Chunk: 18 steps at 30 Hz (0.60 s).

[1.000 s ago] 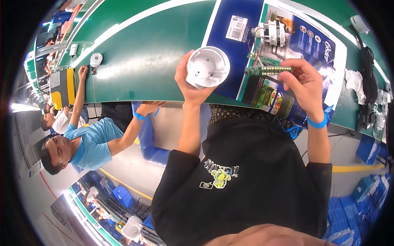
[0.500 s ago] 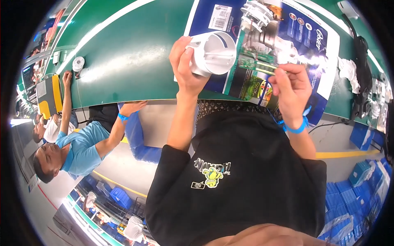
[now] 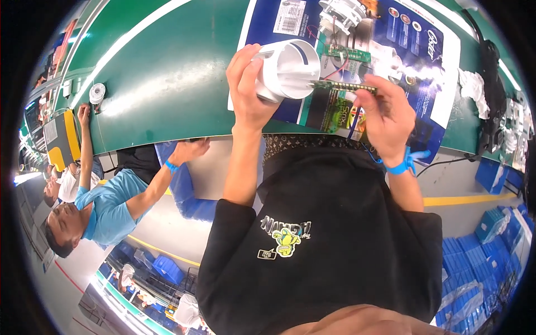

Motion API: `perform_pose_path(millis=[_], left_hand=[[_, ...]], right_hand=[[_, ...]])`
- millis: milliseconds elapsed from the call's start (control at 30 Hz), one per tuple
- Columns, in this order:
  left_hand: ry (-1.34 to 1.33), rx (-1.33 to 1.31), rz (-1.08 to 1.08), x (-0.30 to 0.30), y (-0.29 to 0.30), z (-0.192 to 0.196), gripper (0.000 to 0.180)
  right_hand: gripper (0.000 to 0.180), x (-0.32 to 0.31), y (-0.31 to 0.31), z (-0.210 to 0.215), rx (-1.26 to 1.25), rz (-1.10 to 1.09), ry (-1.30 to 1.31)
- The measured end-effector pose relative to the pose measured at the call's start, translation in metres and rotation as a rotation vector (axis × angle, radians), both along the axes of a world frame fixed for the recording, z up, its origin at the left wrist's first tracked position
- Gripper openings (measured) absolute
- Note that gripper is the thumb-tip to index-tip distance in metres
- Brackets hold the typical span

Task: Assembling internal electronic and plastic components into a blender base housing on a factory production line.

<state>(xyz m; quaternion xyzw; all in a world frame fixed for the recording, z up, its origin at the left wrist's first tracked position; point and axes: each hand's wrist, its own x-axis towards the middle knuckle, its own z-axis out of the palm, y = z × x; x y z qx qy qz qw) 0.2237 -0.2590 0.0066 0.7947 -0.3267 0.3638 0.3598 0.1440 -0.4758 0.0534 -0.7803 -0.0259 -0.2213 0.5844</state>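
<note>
My left hand (image 3: 249,92) is wrapped round a white plastic cylindrical housing (image 3: 270,78), its open end facing right. In my right hand (image 3: 388,114), thumb and fingers pinch the end of a narrow green circuit board (image 3: 349,87), seen nearly edge-on. The board's far end is at the mouth of the housing; whether it touches cannot be made out. Just beyond it, a second green circuit board (image 3: 350,53) has thin wires near it. A white plastic assembly with a ribbed frame (image 3: 341,15) lies farther back.
Under the parts lies a printed blue carton sheet (image 3: 259,33) on the green table (image 3: 167,72). A round white part (image 3: 97,94) stands at left, near a co-worker in a blue shirt (image 3: 114,195). Black cables (image 3: 491,84) and crumpled white material (image 3: 472,89) lie at right.
The circuit board in my right hand has turned edge-on and its far end has come to the housing's mouth. The second board now shows separately. The co-worker's near hand has shifted slightly.
</note>
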Motion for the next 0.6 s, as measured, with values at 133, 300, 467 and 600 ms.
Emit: perform_pose_path(millis=[133, 300, 467, 600], left_hand=[[0.031, -0.049, -0.070, -0.001, -0.003, 0.001, 0.081], [0.028, 0.020, -0.121, 0.001, 0.000, -0.001, 0.089], [0.068, -0.063, -0.154, 0.002, -0.002, 0.000, 0.085], [0.076, -0.074, -0.162, 0.002, -0.002, 0.000, 0.086]], right_hand=[[0.022, 0.019, -0.032, 0.011, -0.497, 0.269, -0.466], [0.028, 0.024, -0.042, 0.018, -0.660, 0.487, -0.546], [0.029, 0.021, -0.039, 0.008, -0.636, 0.458, -0.618], [0.027, 0.018, -0.038, 0.002, -0.614, 0.427, -0.566]])
